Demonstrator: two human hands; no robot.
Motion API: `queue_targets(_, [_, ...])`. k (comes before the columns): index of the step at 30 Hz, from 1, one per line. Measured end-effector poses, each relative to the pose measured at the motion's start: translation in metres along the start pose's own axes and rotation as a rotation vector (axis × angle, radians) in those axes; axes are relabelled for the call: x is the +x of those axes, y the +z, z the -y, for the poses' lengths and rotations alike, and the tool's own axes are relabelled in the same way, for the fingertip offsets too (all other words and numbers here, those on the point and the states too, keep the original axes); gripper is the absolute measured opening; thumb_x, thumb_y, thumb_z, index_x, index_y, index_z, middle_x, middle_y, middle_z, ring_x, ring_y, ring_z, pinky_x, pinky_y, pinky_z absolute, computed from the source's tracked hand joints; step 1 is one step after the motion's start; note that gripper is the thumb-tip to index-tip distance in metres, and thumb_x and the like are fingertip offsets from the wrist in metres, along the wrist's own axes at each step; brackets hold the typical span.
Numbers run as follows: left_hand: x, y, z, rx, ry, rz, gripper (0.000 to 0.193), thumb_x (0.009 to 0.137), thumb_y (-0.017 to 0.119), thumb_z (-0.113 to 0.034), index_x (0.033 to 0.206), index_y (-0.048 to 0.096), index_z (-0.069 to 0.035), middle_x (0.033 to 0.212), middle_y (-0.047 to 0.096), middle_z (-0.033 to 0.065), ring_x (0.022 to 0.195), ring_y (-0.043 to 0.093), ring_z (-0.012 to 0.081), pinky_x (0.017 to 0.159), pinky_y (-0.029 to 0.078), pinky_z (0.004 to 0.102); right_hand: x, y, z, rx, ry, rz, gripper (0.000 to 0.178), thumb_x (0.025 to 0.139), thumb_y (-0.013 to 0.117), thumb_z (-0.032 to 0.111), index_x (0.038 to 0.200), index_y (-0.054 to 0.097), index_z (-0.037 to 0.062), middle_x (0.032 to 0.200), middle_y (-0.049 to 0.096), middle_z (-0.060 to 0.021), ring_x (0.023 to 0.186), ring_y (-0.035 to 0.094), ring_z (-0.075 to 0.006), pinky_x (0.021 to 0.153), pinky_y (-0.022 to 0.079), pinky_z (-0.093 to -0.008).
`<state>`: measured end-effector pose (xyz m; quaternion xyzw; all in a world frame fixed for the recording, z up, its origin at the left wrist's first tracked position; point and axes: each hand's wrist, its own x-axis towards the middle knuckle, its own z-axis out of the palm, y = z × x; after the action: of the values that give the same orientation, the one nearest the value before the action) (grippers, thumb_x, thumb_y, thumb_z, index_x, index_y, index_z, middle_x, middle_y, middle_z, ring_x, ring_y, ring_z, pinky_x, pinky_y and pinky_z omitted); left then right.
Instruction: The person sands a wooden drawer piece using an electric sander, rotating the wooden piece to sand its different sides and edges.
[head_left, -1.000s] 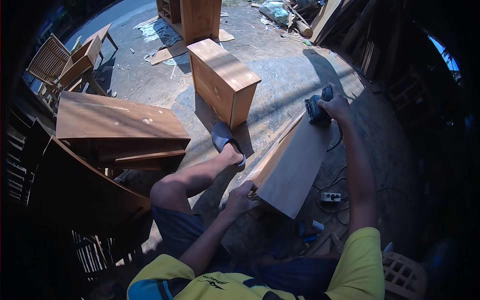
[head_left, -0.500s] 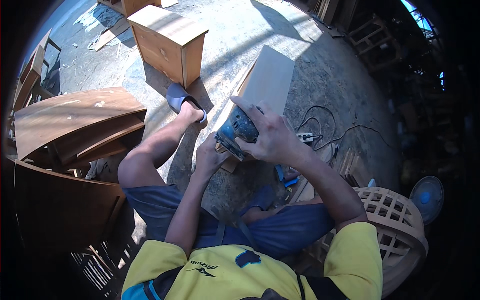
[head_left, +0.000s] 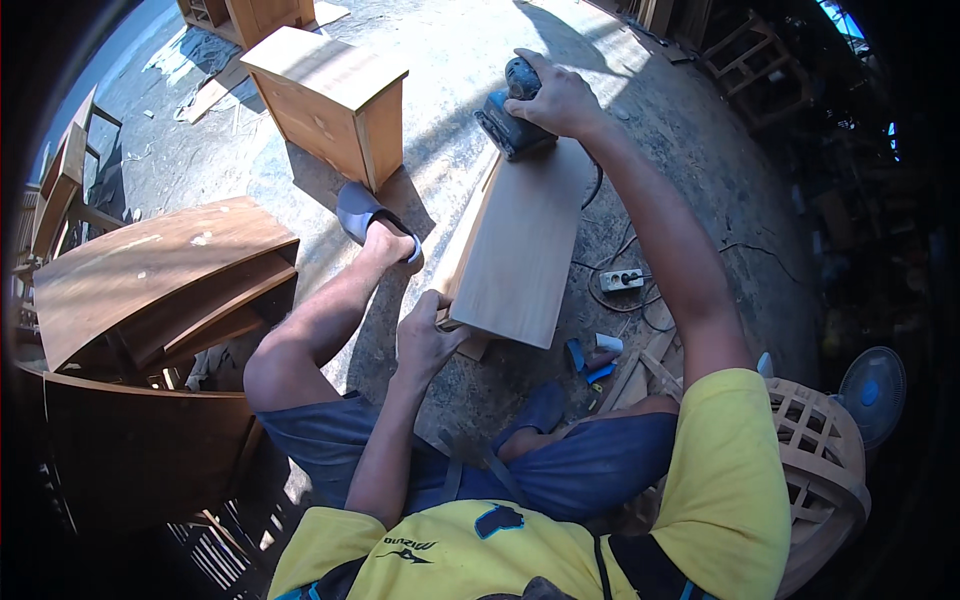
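A pale wooden box-like piece lies in front of me on the floor, its long smooth face up. At its far end rests a dark blue power sander, tilted a little at the far edge. My right hand is closed over the sander's body, arm stretched forward. Down at the near left corner of the wooden piece, my left hand grips the edge with thumb and fingers; part of its fingers is hidden. The sander's cord runs down behind my right forearm.
Right of the piece lie a white power strip, looped cords, a blue tool and wood offcuts. A wooden cabinet stands ahead left. Curved brown furniture is at left; a lattice chair and a fan are at right.
My right hand has carried the sander from the near end of the wooden piece to its far end. My left hand has left the sander's side and now grips the near corner.
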<state>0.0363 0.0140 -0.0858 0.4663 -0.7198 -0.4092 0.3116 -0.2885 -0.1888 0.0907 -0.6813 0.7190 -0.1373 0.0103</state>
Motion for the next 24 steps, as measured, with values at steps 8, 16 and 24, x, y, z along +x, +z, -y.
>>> queue_targets(8, [0.005, 0.017, 0.003, -0.014, 0.052, 0.017, 0.039, 0.076, 0.09, -0.02, 0.105, 0.068, -0.006, 0.098, 0.076, 0.0162, 0.09, 0.077, 0.0377, 0.08, 0.061, 0.0468, 0.042, -0.013, -0.088, -0.128, 0.253, -0.108, 0.105, 0.078, 0.079, 0.056, 0.167, 0.04, 0.0168, 0.143, 0.069, -0.0247, 0.13, 0.068, -0.0433, 0.114, 0.053, -0.0486])
queue_targets(16, [0.006, 0.007, 0.004, -0.031, 0.018, 0.011, 0.037, 0.077, 0.088, -0.017, 0.105, 0.067, -0.005, 0.1, 0.076, 0.0164, 0.094, 0.076, 0.0385, 0.082, 0.06, 0.0463, -0.157, -0.021, 0.058, 0.171, -0.116, -0.031, 0.09, 0.084, 0.083, 0.038, 0.163, 0.044, 0.0204, 0.117, 0.066, -0.0311, 0.106, 0.073, -0.0507, 0.095, 0.061, -0.0568])
queue_targets(24, [0.002, 0.005, 0.008, -0.009, 0.007, 0.022, 0.039, 0.077, 0.089, -0.016, 0.107, 0.066, -0.005, 0.1, 0.077, 0.0161, 0.097, 0.077, 0.0381, 0.084, 0.06, 0.0465, -0.177, -0.033, 0.064, 0.178, -0.078, 0.12, 0.09, 0.085, 0.084, 0.029, 0.164, 0.044, 0.0203, 0.115, 0.069, -0.0261, 0.109, 0.075, -0.0436, 0.097, 0.062, -0.0517])
